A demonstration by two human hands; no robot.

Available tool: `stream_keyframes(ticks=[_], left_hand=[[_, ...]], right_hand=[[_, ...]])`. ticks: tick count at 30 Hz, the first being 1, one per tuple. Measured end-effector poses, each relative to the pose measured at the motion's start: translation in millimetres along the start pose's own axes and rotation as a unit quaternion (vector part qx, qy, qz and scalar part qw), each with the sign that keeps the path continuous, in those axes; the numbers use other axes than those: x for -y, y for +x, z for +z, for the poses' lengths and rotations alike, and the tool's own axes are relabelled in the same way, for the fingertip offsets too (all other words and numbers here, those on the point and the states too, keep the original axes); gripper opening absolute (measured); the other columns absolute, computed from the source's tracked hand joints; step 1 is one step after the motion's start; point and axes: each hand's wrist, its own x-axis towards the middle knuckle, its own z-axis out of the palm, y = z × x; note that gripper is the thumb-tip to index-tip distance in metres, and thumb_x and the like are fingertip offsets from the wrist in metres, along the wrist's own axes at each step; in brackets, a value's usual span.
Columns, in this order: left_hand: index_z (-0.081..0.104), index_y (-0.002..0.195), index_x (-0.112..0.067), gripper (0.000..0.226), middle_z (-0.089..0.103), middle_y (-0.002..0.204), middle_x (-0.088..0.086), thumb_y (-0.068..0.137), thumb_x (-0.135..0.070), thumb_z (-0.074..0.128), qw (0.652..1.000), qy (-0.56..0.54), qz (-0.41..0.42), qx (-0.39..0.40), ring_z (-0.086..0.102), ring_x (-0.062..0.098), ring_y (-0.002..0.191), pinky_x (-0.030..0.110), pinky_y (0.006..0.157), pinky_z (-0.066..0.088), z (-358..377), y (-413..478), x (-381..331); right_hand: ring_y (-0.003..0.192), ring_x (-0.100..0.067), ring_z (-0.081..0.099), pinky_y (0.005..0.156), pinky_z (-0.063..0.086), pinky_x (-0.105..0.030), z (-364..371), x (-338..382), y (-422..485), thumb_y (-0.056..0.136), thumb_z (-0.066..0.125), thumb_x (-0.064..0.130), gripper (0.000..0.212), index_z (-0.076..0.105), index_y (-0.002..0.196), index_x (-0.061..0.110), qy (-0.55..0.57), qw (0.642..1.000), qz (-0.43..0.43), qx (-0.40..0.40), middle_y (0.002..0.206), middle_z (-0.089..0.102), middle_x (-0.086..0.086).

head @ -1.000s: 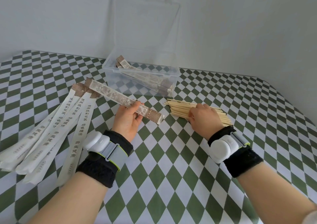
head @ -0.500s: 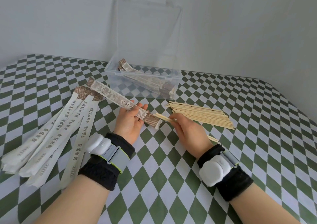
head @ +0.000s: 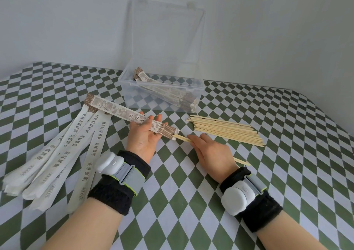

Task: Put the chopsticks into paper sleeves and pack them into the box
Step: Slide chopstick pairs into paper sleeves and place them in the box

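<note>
Now my left hand [head: 142, 140] pins the flimsy brown-ended printed paper sleeve [head: 122, 113] under its thumb while my right hand [head: 210, 152] pinches the light, stiff pale wooden chopsticks [head: 182, 138], tips at its mouth; I'd hold near that opening.

Colours were logged | table [head: 287, 115]: green-and-white checked | box [head: 161, 104]: clear | flat sleeves [head: 57, 154]: white, grey lettering | printed sleeve [head: 118, 111]: brown-dotted ends | chopsticks [head: 226, 133]: pale tan | wristbands [head: 113, 190]: black, grey-strapped

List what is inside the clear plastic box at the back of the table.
Several printed paper sleeves lie diagonally in the clear plastic box, whose lid stands open. They overlap, so their count is unclear, and any chopsticks inside them are covered.
</note>
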Motion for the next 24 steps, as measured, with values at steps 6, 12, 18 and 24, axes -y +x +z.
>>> stream_keyframes(ticks=[6, 12, 18, 24], left_hand=[[0.034, 0.121, -0.014, 0.038, 0.046, 0.096, 0.009, 0.093, 0.011, 0.036, 1.0, -0.014, 0.0, 0.0, 0.06, 0.025, 0.096, 0.046, 0.073, 0.053, -1.6, 0.2, -0.6], [0.034, 0.122, -0.015, 0.041, 0.046, 0.098, 0.01, 0.092, 0.011, 0.037, 1.0, -0.01, -0.002, 0.005, 0.06, 0.026, 0.097, 0.048, 0.074, 0.056, -1.1, 0.6, -1.0], [0.032, 0.13, -0.018, 0.048, 0.048, 0.101, 0.011, 0.091, 0.011, 0.04, 1.0, -0.014, -0.006, 0.015, 0.061, 0.026, 0.099, 0.047, 0.074, 0.057, -2.3, 1.2, -0.9], [0.038, 0.123, -0.016, 0.04, 0.057, 0.106, 0.011, 0.092, 0.01, 0.038, 0.997, 0.028, -0.047, 0.06, 0.063, 0.026, 0.1, 0.043, 0.071, 0.058, 2.2, -2.5, 1.3]], right_hand=[[0.065, -0.022, 0.053, 0.051, 0.042, -0.03, -3.0, 0.6, -0.7, 0.098, 0.036, 0.026, 0.032, 0.051, 0.126, 0.019, -0.004, 1.0, 0.014, 0.016, 0.091, 0.056, -0.002], [0.067, -0.02, 0.052, 0.054, 0.044, -0.032, -4.0, 1.7, -0.1, 0.098, 0.034, 0.026, 0.033, 0.05, 0.127, 0.02, -0.003, 0.999, 0.02, 0.03, 0.093, 0.054, -0.001], [0.068, -0.019, 0.051, 0.056, 0.044, -0.032, -3.1, 1.4, 0.7, 0.099, 0.032, 0.029, 0.035, 0.048, 0.128, 0.02, 0.016, 0.999, 0.021, 0.033, 0.095, 0.053, 0.0], [0.066, -0.021, 0.053, 0.055, 0.048, -0.036, -0.2, -0.3, 0.8, 0.097, 0.027, 0.032, 0.039, 0.051, 0.125, 0.018, 0.02, 0.999, 0.014, 0.026, 0.093, 0.054, 0.0]])
